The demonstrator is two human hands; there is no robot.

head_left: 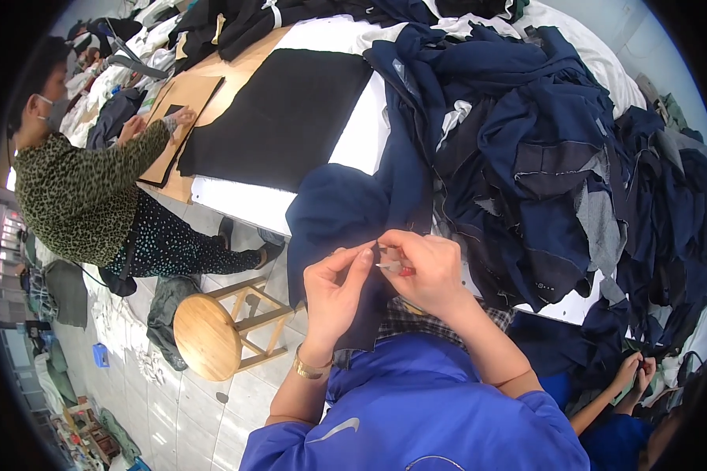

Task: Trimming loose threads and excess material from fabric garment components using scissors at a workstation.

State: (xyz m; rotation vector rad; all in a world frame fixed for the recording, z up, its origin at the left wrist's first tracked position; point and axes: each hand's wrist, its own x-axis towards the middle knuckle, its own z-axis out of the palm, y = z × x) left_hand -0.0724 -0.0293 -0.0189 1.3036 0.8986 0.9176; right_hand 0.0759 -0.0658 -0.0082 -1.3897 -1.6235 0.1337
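Note:
My left hand (334,290) pinches the edge of a dark navy garment piece (339,216) that hangs off the table's front edge toward my lap. My right hand (426,271) grips a small metal thread snipper with a red part (397,268), its tip against the same fabric edge between my two hands. A gold bracelet is on my left wrist. I wear a blue top.
A big heap of navy and grey garment pieces (558,157) covers the white table (243,200) to the right. A black cloth (279,118) lies flat at centre. A round wooden stool (208,334) stands lower left. A person in a leopard-print top (78,188) works at left. Another person's hands (632,373) are lower right.

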